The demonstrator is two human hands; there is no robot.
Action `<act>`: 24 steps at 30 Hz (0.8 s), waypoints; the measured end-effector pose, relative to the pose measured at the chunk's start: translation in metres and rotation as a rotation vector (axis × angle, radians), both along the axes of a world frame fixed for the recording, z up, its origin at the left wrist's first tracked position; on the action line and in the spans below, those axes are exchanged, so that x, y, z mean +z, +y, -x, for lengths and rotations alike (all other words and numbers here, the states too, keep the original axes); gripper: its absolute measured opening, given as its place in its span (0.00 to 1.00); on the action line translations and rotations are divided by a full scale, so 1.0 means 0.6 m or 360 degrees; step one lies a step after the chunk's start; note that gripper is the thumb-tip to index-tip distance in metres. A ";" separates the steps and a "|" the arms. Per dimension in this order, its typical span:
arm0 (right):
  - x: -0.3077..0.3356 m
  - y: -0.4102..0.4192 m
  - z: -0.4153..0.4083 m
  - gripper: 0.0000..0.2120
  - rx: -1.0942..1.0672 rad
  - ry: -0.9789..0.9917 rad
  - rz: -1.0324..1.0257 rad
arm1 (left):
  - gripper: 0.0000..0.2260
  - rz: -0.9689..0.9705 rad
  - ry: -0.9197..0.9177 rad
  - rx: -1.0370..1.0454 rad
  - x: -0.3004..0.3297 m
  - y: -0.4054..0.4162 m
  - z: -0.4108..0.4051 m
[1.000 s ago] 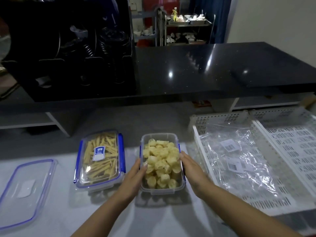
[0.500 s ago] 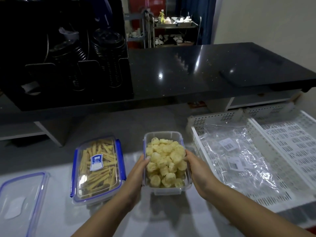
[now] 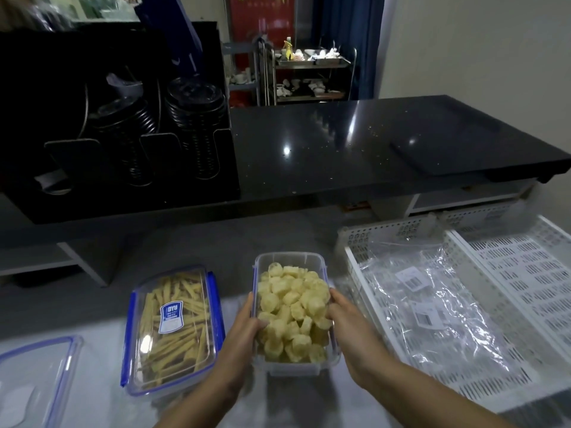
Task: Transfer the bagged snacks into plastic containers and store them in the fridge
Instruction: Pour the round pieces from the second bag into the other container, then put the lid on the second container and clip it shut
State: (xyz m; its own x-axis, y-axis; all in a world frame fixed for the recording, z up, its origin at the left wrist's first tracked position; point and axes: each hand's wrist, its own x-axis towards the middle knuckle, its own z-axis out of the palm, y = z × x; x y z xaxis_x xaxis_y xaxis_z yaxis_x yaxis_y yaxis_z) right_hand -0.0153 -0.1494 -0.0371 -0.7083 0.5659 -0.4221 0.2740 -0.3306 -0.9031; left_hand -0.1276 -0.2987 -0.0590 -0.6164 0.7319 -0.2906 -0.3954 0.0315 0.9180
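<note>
two hands clamp the open container (image 3: 290, 264) of pale snack pieces (image 3: 293, 310) at table centre: left hand (image 3: 244, 332) on its left wall, right hand (image 3: 349, 329) on its right. lidded container (image 3: 173, 329) of sticks just left; loose lid (image 3: 34, 378) far left; white crate (image 3: 494, 304) with empty bags (image 3: 432, 307) right.

Café counter: stacked cup lids (image 3: 194, 100), crockery trolley (image 3: 312, 75)

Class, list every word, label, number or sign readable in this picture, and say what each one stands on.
"DYU": blue-and-white sticker on the clear lid of the blue-clipped plastic container of stick snacks; smaller print below is unreadable.
White barcode labels on the empty clear plastic bags in the white tray: too small to read.
Red poster with yellow characters: cut off, blurred.
</note>
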 end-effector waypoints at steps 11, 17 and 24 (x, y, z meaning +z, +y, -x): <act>-0.006 -0.008 0.016 0.20 -0.0049 -0.0214 0.0131 | 0.21 0.0174 -0.0129 0.0124 -0.029 -0.019 0.005; -0.023 -0.002 0.008 0.20 -0.0054 -0.0262 0.0142 | 0.25 0.0216 -0.0162 0.0026 -0.046 -0.015 -0.011; -0.007 0.001 0.003 0.20 -0.0037 -0.0279 -0.0050 | 0.24 0.0347 -0.0022 -0.0026 -0.025 -0.002 -0.018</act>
